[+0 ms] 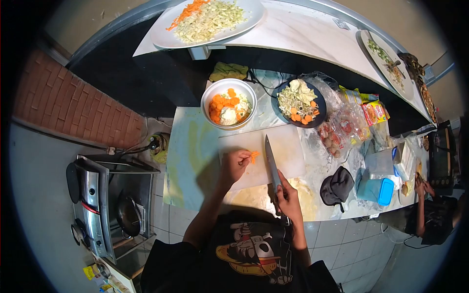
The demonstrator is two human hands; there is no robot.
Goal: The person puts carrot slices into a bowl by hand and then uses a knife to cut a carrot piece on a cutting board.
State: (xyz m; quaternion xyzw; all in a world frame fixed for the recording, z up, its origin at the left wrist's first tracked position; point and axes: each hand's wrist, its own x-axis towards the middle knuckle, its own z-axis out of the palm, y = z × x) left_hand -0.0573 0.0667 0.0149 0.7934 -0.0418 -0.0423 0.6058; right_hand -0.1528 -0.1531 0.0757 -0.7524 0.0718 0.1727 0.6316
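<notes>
In the head view, the person's left hand pinches a small bunch of carrot strips between thumb and fingertips, just above the left part of a white cutting board. The right hand is closed around the handle of a chef's knife, whose blade points away from the body, just right of the strips and apart from them. Beyond the board stand a white bowl with sliced carrot in it and a dark plate bearing bean sprouts and carrot slices. For good handling, the strips are best kept in a light, tidy bunch, since a loose pinch would probably scatter them. The knife calls for a firm grip, its edge well away from the left fingers while these are busy. If the blade comes near, curled fingertips are safer than extended ones.
</notes>
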